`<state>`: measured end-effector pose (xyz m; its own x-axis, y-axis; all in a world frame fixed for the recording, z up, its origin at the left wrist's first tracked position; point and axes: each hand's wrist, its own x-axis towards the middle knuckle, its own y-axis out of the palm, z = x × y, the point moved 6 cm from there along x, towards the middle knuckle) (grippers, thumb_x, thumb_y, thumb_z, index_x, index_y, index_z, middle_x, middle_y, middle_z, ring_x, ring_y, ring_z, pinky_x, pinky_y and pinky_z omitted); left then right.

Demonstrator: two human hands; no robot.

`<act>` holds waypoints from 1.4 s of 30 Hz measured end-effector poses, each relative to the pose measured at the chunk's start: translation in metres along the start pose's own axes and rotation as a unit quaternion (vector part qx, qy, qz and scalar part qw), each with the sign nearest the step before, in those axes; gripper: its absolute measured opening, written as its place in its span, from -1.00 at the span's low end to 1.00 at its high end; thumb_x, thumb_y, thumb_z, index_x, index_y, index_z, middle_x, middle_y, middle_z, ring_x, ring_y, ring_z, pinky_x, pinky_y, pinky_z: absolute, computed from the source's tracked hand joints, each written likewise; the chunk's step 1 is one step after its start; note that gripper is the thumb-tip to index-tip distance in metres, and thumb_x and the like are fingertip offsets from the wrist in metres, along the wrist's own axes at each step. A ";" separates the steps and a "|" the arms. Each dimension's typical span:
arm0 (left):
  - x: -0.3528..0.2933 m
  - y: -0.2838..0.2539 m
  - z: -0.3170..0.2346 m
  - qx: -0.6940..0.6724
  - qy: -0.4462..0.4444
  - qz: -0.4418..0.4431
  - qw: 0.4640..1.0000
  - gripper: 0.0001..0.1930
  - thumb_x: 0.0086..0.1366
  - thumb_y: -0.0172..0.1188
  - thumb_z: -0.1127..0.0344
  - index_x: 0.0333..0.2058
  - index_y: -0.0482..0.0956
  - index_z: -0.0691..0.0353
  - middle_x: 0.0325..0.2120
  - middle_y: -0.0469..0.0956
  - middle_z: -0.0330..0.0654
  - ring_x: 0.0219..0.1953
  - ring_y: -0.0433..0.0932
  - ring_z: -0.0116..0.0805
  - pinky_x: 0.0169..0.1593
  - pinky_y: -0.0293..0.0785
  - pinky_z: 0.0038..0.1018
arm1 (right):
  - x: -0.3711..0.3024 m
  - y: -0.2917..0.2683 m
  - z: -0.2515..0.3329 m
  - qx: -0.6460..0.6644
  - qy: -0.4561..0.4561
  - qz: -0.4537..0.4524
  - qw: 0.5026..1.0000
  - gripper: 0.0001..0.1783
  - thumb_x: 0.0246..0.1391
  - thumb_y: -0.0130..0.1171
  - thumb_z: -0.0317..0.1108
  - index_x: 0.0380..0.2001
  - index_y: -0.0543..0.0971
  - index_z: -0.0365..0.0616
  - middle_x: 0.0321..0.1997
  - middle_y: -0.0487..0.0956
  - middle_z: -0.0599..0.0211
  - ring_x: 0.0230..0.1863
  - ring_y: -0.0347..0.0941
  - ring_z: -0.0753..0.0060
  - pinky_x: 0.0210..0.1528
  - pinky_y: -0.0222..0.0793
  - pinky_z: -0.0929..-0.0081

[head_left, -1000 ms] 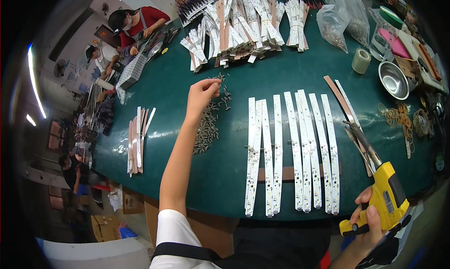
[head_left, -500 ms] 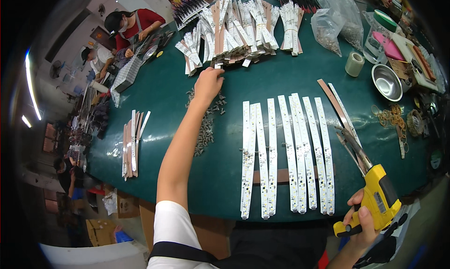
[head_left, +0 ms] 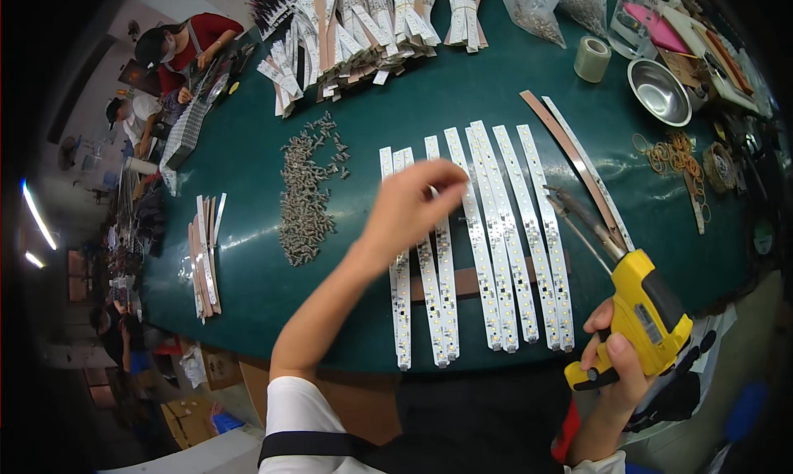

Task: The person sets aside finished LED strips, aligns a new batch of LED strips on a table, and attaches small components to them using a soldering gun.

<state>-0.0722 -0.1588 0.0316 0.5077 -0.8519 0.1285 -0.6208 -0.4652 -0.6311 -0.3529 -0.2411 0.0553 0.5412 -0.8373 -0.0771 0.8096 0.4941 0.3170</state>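
My left hand (head_left: pixel 417 200) is over the left part of a row of white LED circuit strips (head_left: pixel 500 259). Its thumb and forefinger are pinched together; anything between them is too small to make out. The hand hides the upper parts of some strips. In my right hand (head_left: pixel 624 362) is a yellow and black soldering gun (head_left: pixel 648 317), gripped by its handle. Its metal tip and thin feed tube point up and left, close to the rightmost strips of the row. A brown bar (head_left: pixel 464 282) lies crosswise under the strips. Left of them is a heap of small grey metal parts (head_left: pixel 306 201).
Bundled strips (head_left: pixel 372 28) are piled at the far side of the green table (head_left: pixel 248 300). A smaller bundle (head_left: pixel 206 255) lies left. A brown strip and a white one (head_left: pixel 578 152) lie right, near a metal bowl (head_left: pixel 659 92), tape roll (head_left: pixel 592 59) and rubber bands (head_left: pixel 673 153). People work at far left.
My left hand has come back from the near edge of the piled bundles to above the row of strips. The view has shifted; my right hand still holds the soldering gun.
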 end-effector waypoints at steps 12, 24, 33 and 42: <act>-0.024 0.026 -0.023 0.112 0.138 -0.026 0.984 -0.87 0.06 0.24 0.49 -0.36 0.59 0.20 -0.47 0.56 -0.22 -0.35 0.49 -0.27 -0.31 0.42 -0.41 | -0.010 0.000 -0.003 -0.002 0.015 -0.017 1.000 -0.39 -0.09 0.14 -0.43 0.05 0.30 -0.52 -0.38 0.45 -0.05 -0.43 0.43 0.34 -0.69 0.37 0.69; -0.022 0.031 -0.025 0.165 0.157 -0.035 0.973 -0.90 -0.01 0.27 0.47 -0.45 0.59 0.14 -0.52 0.56 -0.29 -0.38 0.45 -0.30 -0.30 0.41 -0.42 | -0.010 0.004 -0.007 0.007 0.023 0.000 1.000 -0.39 -0.08 0.15 -0.42 0.06 0.30 -0.53 -0.38 0.45 -0.05 -0.47 0.43 0.37 -0.69 0.36 0.69; -0.021 0.033 -0.024 0.168 0.135 -0.035 0.976 -0.91 -0.04 0.26 0.44 -0.48 0.59 0.14 -0.54 0.54 -0.30 -0.38 0.45 -0.27 -0.20 0.34 -0.38 | -0.010 0.007 -0.010 0.007 0.041 0.029 0.999 -0.39 -0.07 0.15 -0.44 0.08 0.30 -0.48 -0.35 0.47 -0.05 -0.43 0.45 0.35 -0.65 0.41 0.66; -0.025 0.031 -0.017 0.137 0.125 -0.059 0.981 -0.90 -0.03 0.26 0.40 -0.46 0.58 0.15 -0.40 0.49 -0.24 -0.26 0.41 -0.22 -0.12 0.27 -0.34 | -0.006 0.019 -0.023 0.001 0.093 0.079 0.992 -0.41 -0.05 0.14 -0.51 0.11 0.31 -0.41 -0.35 0.48 0.06 -0.42 0.47 0.40 -0.62 0.46 0.62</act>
<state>-0.1144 -0.1563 0.0221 0.3828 -0.8442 0.3752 -0.3644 -0.5112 -0.7784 -0.3355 -0.2211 0.0399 0.6946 -0.6912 -0.1994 0.7105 0.6157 0.3408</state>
